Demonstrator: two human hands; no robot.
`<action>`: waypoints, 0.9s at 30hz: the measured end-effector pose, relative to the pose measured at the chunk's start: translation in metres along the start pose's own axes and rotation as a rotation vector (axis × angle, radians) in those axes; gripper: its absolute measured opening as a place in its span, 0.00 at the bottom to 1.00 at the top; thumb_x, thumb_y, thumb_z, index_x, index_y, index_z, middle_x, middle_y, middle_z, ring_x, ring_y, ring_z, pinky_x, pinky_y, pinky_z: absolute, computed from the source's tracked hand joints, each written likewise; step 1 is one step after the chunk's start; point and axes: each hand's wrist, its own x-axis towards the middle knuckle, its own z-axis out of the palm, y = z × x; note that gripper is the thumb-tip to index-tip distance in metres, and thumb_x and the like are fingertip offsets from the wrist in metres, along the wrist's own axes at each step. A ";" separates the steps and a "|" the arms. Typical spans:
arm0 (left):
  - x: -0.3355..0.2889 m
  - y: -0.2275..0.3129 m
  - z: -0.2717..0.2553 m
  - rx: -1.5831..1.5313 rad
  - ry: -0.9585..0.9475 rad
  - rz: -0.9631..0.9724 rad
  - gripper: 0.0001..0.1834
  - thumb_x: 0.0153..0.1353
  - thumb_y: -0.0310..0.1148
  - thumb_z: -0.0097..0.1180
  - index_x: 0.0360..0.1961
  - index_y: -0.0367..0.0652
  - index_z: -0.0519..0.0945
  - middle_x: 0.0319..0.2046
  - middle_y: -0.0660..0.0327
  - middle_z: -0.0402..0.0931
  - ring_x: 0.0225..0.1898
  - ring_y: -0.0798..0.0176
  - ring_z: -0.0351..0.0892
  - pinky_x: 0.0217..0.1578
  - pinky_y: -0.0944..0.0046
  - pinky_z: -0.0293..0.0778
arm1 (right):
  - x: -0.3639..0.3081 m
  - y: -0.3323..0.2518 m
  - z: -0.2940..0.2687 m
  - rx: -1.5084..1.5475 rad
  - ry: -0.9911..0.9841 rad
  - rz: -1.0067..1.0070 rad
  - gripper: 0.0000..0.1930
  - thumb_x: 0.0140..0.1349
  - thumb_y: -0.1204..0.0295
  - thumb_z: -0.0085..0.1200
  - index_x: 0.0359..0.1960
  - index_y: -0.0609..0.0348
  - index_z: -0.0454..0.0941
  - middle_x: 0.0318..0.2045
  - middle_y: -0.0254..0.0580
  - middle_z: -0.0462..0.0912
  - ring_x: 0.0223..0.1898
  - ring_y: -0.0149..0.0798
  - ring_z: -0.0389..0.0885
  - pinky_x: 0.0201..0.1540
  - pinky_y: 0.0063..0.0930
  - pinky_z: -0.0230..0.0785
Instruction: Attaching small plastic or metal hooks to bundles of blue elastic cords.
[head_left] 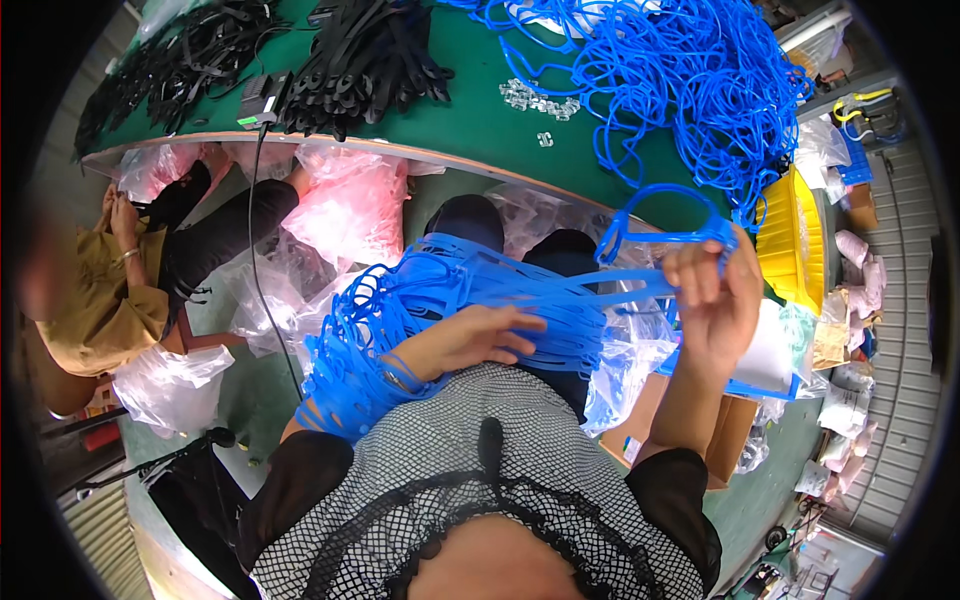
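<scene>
A thick bundle of blue flat straps lies across my lap and drapes over my left forearm. My left hand rests on this bundle with its fingers apart, gripping nothing that I can see. Raised to the right, my right hand pinches a blue strap that stretches back toward the bundle. A looped blue cord rises at the same fingers, in front of the table edge. Where strap and cord meet is covered by those fingers.
Across the green table lie a heap of blue cords, small clear plastic clips and black straps. A yellow bin stands at right, above a cardboard box. Another person sits at left near pink-filled bags.
</scene>
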 end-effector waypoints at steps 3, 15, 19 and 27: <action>0.006 0.004 -0.003 -0.180 0.006 0.196 0.31 0.62 0.45 0.51 0.64 0.51 0.59 0.61 0.58 0.61 0.55 0.55 0.67 0.53 0.52 0.65 | -0.012 -0.015 -0.014 0.021 0.046 -0.015 0.15 0.63 0.65 0.46 0.40 0.68 0.70 0.12 0.26 0.57 0.15 0.25 0.55 0.25 0.26 0.53; 0.012 0.006 -0.022 -0.564 0.418 0.499 0.19 0.65 0.41 0.46 0.57 0.50 0.69 0.51 0.65 0.72 0.55 0.62 0.68 0.56 0.50 0.61 | -0.044 -0.052 -0.082 0.049 0.072 -0.179 0.18 0.65 0.68 0.40 0.49 0.69 0.68 0.13 0.27 0.58 0.15 0.24 0.56 0.25 0.23 0.52; 0.011 0.016 -0.023 -0.645 0.296 0.535 0.18 0.66 0.42 0.44 0.54 0.48 0.71 0.42 0.67 0.76 0.49 0.63 0.72 0.54 0.54 0.64 | -0.057 -0.049 -0.103 -0.023 0.141 -0.178 0.17 0.63 0.68 0.43 0.48 0.67 0.69 0.12 0.26 0.57 0.14 0.24 0.55 0.23 0.22 0.51; 0.019 0.025 0.021 -0.057 -0.223 0.464 0.26 0.66 0.47 0.42 0.51 0.31 0.72 0.43 0.53 0.74 0.46 0.57 0.72 0.53 0.56 0.65 | -0.072 0.011 -0.098 -0.053 0.132 0.072 0.19 0.58 0.67 0.50 0.46 0.68 0.69 0.09 0.25 0.56 0.11 0.23 0.52 0.20 0.22 0.48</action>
